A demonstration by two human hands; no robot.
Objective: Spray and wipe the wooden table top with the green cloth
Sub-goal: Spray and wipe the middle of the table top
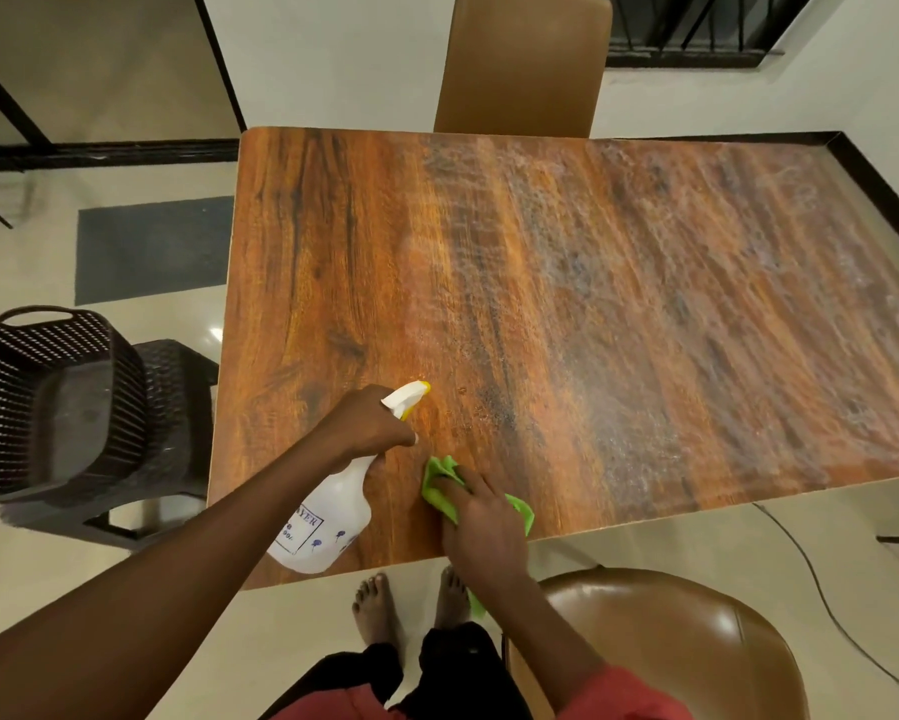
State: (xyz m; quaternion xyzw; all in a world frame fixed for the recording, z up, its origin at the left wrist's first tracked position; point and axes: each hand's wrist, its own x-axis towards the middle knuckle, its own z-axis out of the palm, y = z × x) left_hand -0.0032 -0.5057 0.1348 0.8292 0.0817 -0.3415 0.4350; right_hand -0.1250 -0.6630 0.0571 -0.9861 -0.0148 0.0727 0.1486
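Head view: the wooden desk [592, 304] fills the middle, a wet film over its right part; a brown chair [525, 65] stands at the far edge, a second chair [670, 641] near the front right; a dark woven basket [47, 397] sits left of the desk; the left hand [369, 423] grips the tilted spray bottle [327, 527] by its neck; just beside it, the right hand [481, 517] presses flat-fingered on the green cloth [439, 478], near the desk's front edge.

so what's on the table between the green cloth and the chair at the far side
No object: the head view shows only bare wooden table top from the green cloth to the far chair, filmed with wet spray.
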